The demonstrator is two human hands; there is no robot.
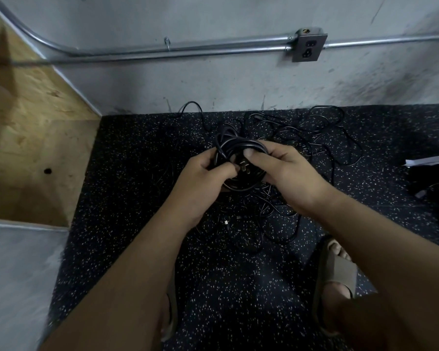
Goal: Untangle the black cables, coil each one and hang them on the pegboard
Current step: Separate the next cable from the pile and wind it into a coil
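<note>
A thick black power cable (235, 145) is wound into a coil and held above the floor between both hands. My left hand (208, 176) grips the coil's left side, fingers curled around the strands. My right hand (287, 171) grips the right side, thumb on top. The cable's pronged plug (244, 168) shows in the middle of the coil between my hands. Under and behind the coil, a tangle of thin black cables (302, 138) lies spread on the dark speckled floor. No pegboard is in view.
A grey wall with metal conduit (188, 46) and an outlet box (308, 45) stands ahead. A plywood panel (28, 138) fills the left. A small white connector (226, 222) lies below my hands. My sandalled foot (340, 269) stands lower right; dark items and paper (431, 160) at right.
</note>
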